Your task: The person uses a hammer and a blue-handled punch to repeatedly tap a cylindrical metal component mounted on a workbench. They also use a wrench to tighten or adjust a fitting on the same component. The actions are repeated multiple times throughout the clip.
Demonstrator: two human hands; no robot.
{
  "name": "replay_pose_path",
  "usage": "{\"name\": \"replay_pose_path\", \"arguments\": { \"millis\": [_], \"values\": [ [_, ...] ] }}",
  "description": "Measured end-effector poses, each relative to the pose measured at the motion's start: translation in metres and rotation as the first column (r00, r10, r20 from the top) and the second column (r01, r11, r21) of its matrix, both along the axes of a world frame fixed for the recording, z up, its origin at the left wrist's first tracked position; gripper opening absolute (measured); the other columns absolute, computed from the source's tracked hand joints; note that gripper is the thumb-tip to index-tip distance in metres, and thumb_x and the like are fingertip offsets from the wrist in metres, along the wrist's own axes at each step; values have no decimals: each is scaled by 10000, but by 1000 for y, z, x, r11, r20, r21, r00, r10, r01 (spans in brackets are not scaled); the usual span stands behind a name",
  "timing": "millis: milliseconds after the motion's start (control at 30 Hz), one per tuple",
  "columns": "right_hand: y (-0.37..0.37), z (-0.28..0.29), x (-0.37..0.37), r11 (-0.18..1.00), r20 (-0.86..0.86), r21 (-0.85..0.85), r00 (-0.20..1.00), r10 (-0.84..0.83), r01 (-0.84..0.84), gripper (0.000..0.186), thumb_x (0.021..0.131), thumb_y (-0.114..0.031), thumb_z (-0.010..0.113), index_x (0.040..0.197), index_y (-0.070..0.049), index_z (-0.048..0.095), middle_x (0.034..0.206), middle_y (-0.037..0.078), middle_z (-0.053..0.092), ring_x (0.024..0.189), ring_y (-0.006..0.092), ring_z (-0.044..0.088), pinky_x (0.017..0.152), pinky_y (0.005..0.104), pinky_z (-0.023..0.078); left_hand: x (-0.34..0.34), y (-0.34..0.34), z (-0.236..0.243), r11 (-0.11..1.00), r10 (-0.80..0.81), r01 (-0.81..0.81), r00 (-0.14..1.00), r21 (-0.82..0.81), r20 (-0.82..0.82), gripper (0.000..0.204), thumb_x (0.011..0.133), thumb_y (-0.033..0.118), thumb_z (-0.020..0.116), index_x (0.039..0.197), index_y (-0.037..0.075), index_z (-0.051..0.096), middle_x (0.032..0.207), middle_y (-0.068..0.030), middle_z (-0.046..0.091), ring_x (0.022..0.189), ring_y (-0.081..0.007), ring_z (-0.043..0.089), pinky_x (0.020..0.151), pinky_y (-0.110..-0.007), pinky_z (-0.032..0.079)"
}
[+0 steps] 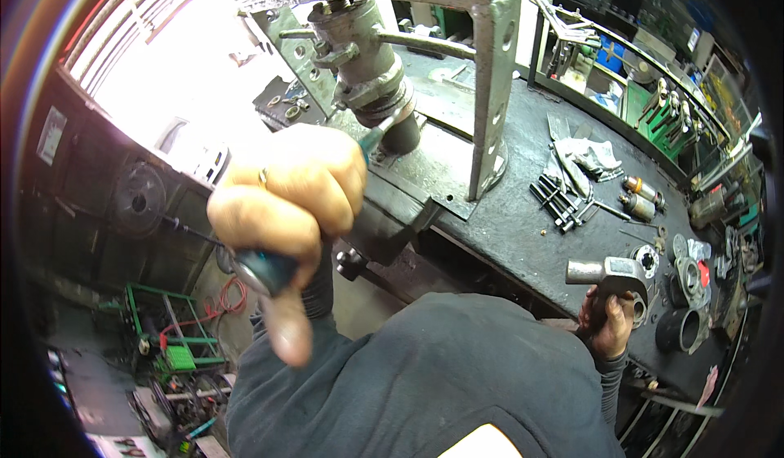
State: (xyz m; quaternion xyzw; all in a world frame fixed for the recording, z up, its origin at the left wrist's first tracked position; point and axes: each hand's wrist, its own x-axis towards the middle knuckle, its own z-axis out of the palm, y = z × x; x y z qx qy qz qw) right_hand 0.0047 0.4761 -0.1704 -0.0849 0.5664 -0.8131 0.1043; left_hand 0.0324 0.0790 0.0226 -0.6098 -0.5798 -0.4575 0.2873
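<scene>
At the left, before the heavy grey steel frame (492, 90), the left hand (286, 196) has its fingers clamped on a teal-handled tool (268, 272); whether its tip touches the grimy grey metal cylinder (351, 45) cannot be told. Near right, over the black bench (510, 241), the right hand's (612, 327) fingers close around a steel-headed hammer (608, 272).

Strong white light enters upper left through what appears to be a window or opening (163, 74); glare prevents confirmation. Dark panelled wall (73, 205) below. Floor (371, 309) greyish. Surface (514, 221) dark, scuffed. Green metal frame (180, 358) lower left; cluttered rack (641, 119) upper right.
</scene>
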Motion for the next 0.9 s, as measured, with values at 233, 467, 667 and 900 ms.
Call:
{"name": "replay_pose_path", "arguments": {
  "millis": [233, 467, 667, 900],
  "values": [
    [-54, -6, 33, 997, 20, -8, 997, -78, 78, 457, 850, -371, 674, 1028, 35, 566, 820, 131, 620, 562, 179, 553, 452, 275, 424, -5, -10, -7, 979, 24, -43, 995, -197, -100, 185, 685, 15, 721, 686, 19, 536, 598, -29, 432, 418, -131, 366, 360, -275, 253],
    [-100, 6, 79, 965, 62, 63, 964, -259, 255, 483, 839, -384, 682, 1052, 31, 558, 826, 131, 622, 568, 180, 559, 462, 276, 428, -21, -33, -20, 945, -211, 160, 964, -286, -160, 187, 706, 16, 697, 662, 38, 517, 584, -4, 397, 419, -95, 373, 364, -252, 253],
    [-121, -8, 114, 862, -16, 151, 873, -488, 484, 527, 841, -430, 668, 1055, 36, 547, 803, 128, 607, 562, 184, 557, 482, 288, 436, -32, -47, -27, 946, -216, 155, 957, -285, -196, 163, 699, 46, 679, 673, 42, 518, 587, -2, 383, 428, -104, 385, 375, -259, 263],
    [-138, 9, 126, 893, 45, 139, 898, -437, 428, 527, 859, -439, 643, 1027, 50, 542, 731, 107, 566, 528, 172, 526, 444, 286, 397, -34, -50, -37, 959, -214, 163, 954, -232, -211, 127, 680, 54, 654, 660, 45, 529, 608, -5, 411, 457, -116, 415, 387, -266, 282]
  ]
}}
